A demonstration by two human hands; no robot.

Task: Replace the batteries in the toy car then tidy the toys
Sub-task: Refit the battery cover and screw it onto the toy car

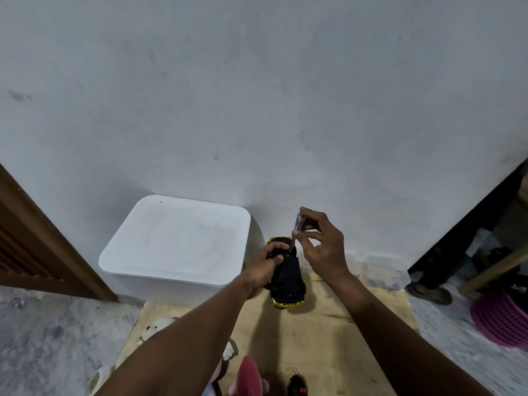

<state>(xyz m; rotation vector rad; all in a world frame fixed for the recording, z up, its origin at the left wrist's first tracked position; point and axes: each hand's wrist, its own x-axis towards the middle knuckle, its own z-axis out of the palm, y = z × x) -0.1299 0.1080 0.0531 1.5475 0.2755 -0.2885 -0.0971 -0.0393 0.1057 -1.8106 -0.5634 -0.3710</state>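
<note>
A gold toy car point(288, 278) lies upside down on a sheet of cardboard point(320, 332), its black underside facing up. My left hand point(264, 265) grips the car's far end and holds it steady. My right hand point(321, 241) pinches a small screwdriver point(295, 228) with a clear handle, held upright with its tip down on the car's underside near my left fingers. A black remote control point(297, 385) with red buttons lies at the bottom edge. A pink plush toy point(248, 377) and a white plush toy point(155, 327) lie by my left forearm.
A white lidded storage box point(177, 241) stands against the wall left of the car. A clear plastic container point(387, 271) sits at the right by the wall. A pink basket point(503, 318), a person's foot point(431, 292) and wooden furniture legs lie far right. A brown door frame point(43, 238) stands left.
</note>
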